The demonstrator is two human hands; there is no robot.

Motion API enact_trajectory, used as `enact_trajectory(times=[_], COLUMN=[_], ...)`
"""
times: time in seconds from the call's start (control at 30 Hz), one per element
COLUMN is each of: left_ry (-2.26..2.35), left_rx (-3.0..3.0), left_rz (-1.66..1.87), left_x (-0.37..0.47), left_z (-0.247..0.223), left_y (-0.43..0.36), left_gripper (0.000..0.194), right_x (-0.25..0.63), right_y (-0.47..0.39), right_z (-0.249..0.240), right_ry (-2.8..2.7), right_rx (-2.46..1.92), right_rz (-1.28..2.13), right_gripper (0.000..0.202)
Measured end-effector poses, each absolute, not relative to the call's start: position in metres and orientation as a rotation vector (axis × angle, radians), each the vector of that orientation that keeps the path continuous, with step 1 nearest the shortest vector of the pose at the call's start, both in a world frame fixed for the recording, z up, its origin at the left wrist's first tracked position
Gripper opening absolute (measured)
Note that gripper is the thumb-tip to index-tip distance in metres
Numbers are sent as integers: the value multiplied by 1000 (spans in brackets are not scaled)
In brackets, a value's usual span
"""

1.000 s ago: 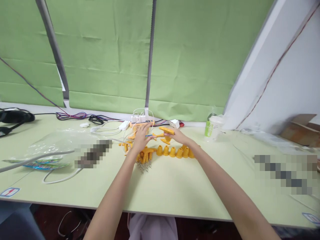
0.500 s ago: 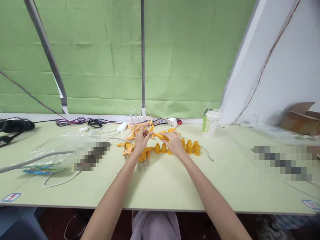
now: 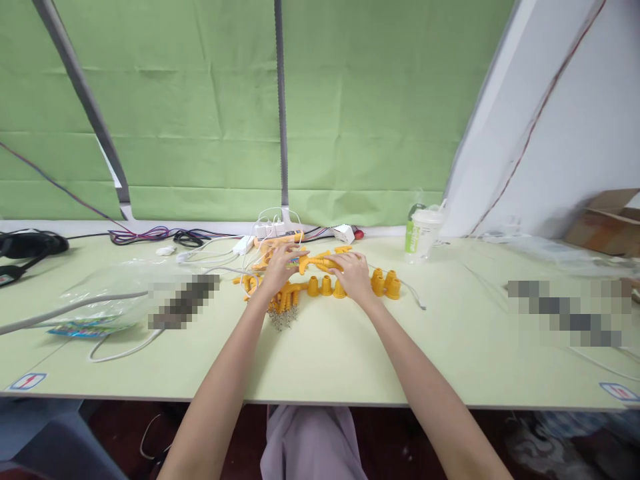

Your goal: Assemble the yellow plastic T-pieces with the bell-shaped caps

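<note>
Between my two hands, above the middle of the table, is a yellow plastic piece (image 3: pixel 320 263) with a wider end toward the left. My right hand (image 3: pixel 351 272) is closed on its right end. At the wider end, my left hand (image 3: pixel 281 268) has its fingers bent round the piece. Several yellow cup-shaped parts (image 3: pixel 327 286) stand upright in a row beneath and right of my hands. Several yellow sticks (image 3: pixel 287 298) with small metal ends (image 3: pixel 283 317) lie below my left hand. More yellow and orange parts lie behind, partly hidden by my hands.
White chargers (image 3: pixel 270 230) and tangled cables (image 3: pixel 190 238) lie along the back. A white and green cup (image 3: pixel 423 235) stands back right, near a cardboard box (image 3: pixel 605 220). At the left are a clear plastic bag (image 3: pixel 115 293) and black headphones (image 3: pixel 33 245).
The yellow piece has turned from slanting to nearly level, and its wide end now shows by my left fingers. The view has shifted slightly.
</note>
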State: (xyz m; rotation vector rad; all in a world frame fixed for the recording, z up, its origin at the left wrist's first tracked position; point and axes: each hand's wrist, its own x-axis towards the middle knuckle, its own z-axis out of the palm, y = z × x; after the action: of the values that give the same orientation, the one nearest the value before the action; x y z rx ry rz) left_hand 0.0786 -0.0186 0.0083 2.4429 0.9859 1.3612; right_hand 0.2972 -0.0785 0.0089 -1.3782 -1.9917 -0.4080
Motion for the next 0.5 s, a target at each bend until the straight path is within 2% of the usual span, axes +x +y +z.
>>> enact_trajectory(times=[0.1,0.23,0.37,0.5], left_ry=[1066,1135,1000,863], left_rx=[2397,2141,1894,1935], left_rz=[1425,1287,1351,1270], left_x=[80,84,87,84], left_z=[11,12,11,10], left_y=[-21,-27,-30,-26], left_gripper=[14,33,46,35], right_x=[295,292,292,296], right_y=[-77,-78,-80,-78], right_z=[8,8,9,6], right_ry=[-1996,-1997,-1990,-1950], right_rx=[-1403,-1386,-1335,-1372], right_rz=[-426,-435,-409,-395], right_gripper=[32,30,28,30])
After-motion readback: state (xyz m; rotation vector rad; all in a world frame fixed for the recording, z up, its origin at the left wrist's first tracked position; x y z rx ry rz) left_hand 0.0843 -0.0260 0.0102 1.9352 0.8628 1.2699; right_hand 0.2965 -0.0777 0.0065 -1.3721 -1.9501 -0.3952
